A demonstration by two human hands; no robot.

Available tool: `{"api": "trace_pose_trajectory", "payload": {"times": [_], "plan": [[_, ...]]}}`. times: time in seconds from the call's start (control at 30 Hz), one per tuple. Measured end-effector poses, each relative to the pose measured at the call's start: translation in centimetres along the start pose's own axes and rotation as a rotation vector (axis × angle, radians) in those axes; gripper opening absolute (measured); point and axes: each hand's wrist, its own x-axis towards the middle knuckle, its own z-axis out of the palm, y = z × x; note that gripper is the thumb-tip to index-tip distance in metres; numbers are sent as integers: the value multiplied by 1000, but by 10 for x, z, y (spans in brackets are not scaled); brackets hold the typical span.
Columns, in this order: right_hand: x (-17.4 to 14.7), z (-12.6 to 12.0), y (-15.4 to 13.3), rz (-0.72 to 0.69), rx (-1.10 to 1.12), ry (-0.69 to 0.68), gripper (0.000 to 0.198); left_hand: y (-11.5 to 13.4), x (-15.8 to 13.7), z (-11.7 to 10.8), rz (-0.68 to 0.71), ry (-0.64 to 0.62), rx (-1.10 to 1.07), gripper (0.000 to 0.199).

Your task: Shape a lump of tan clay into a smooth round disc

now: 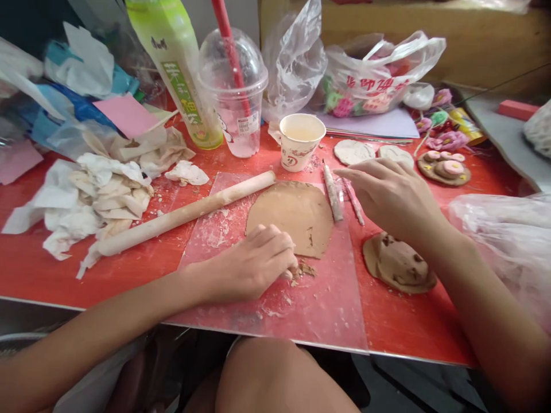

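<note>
A flat rolled slab of brown clay (pixel 289 215) lies on a clear plastic sheet (pixel 327 321). Curled at the slab's near edge is my left hand (pixel 262 258), beside small clay crumbs (pixel 306 269); whether anything is inside its fingers is hidden. My right hand (pixel 387 192) hovers palm down to the right, its fingers stretched leftward and holding nothing visible. Just left of its fingertips lie a clay-smeared thin tool (pixel 331 192) and a pink-handled tool (pixel 353 202). Under the right forearm sits a lumpy brown clay piece (pixel 400 264).
A rolling pin (pixel 185 218) lies left of the slab, near crumpled tissues (pixel 103 195). Behind stand a paper cup (pixel 301 140) of cloudy liquid, a plastic cup (pixel 241 126) with a red straw and a green bottle (pixel 181 74). Pale clay discs (pixel 353 152) and a decorated clay piece (pixel 445 167) sit back right.
</note>
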Motion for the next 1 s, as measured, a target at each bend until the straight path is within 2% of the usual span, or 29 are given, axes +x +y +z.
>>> {"api": "trace_pose_trajectory", "payload": {"times": [0.13,0.23,0.33,0.43,0.6,0.77,0.9,1.0], "plan": [[0,-10,-3,87,12,25,35,-3,0,-5,-99,130,-121,20],[2,-12,-3,174,42,93,33,-6,-1,-6,-187,120,-129,19],[2,-9,2,227,89,139,32,-8,-2,-7,-271,114,-185,9],[1,-4,10,278,107,169,29,-7,-5,-7,-271,118,-214,6],[-2,0,22,353,97,238,28,-7,-10,-8,-206,102,-144,24],[-4,-8,22,395,100,165,29,-9,-13,-6,-221,121,-168,14],[-6,-26,18,383,315,45,27,-8,-12,-6,-226,147,-148,24],[-14,-49,5,432,421,43,27,-8,-14,-8,-266,132,-160,28]]}}
